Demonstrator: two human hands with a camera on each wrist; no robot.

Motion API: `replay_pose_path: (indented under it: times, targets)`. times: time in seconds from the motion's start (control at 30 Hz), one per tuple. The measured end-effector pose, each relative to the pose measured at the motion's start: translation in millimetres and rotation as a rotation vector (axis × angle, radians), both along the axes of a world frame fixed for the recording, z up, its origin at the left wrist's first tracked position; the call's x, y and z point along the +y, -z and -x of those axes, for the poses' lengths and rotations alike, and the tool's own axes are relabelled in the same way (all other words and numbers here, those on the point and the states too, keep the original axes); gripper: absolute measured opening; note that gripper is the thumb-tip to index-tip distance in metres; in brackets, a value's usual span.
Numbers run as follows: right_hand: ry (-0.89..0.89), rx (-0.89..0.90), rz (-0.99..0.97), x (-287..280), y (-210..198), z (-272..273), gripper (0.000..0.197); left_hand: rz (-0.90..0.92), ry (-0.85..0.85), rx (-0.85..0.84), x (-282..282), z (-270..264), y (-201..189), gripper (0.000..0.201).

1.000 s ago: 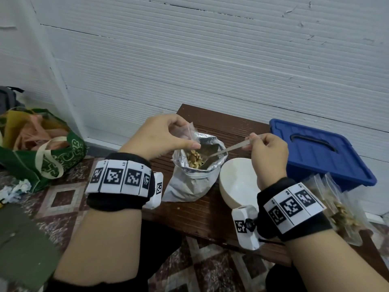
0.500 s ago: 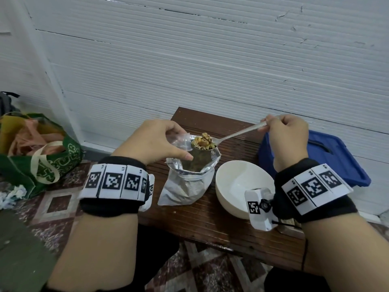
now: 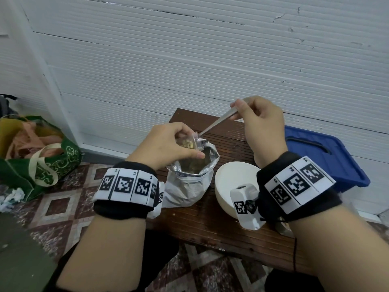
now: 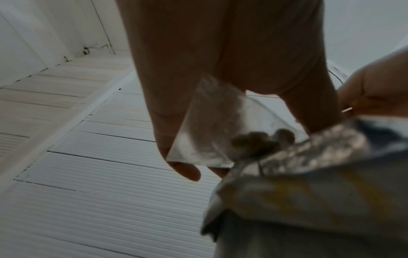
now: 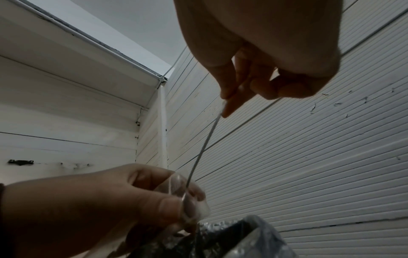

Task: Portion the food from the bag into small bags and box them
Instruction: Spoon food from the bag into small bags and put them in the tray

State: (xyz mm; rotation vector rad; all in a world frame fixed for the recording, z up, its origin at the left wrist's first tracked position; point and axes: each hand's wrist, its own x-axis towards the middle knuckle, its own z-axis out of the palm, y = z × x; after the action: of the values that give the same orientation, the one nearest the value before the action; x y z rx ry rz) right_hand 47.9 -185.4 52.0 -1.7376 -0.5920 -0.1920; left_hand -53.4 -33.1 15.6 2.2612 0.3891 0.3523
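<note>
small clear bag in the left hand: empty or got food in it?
Has food. Brown pieces show through the small clear bag pinched by the left hand; the spoon angles into its mouth. How full, cannot tell.

A crinkled silver foil pouch (image 3: 189, 182) stands upright and open on the brown slatted tabletop (image 3: 212, 224), its mouth rolled down and brownish food visible inside. Just above that mouth a small clear plastic bag (image 3: 190, 142) is held open, with tan food pieces (image 3: 187, 143) inside it, and the bowl end of a slim metal spoon (image 3: 219, 122) slanting down into it. A blue plastic box with a closed handled lid (image 3: 324, 157) sits beside the tabletop on the right.
</note>
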Motion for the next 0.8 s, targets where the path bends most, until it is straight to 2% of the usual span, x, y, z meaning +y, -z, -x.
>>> replay_pose_path:
  times: [0.17, 0.27, 0.43, 0.57, 0.63, 0.8]
  targets:
    - [-0.091, -0.166, -0.121, -4, -6, 10, 0.013, 0.078, -0.042, -0.070, 2, 2, -1, 0.037]
    - [-0.044, -0.231, -0.218, -8, -8, 8, 0.014, 0.105, -0.080, -0.107, 7, 5, -3, 0.034]
    - [0.085, -0.219, -0.320, -16, 0, 0, 0.018, 0.176, -0.099, -0.160, 19, 16, -6, 0.040]
    - [0.088, -0.232, -0.142, -16, 17, 2, 0.017, 0.203, -0.028, -0.096, 21, 19, -7, 0.045]
    - [0.024, -0.294, -0.016, -13, 27, 5, 0.015, 0.211, 0.015, -0.052, 19, 17, -5, 0.045]
    - [-0.110, -0.645, 0.431, -7, 60, 15, 0.023, 0.215, 0.080, 0.024, 15, 15, -6, 0.037]
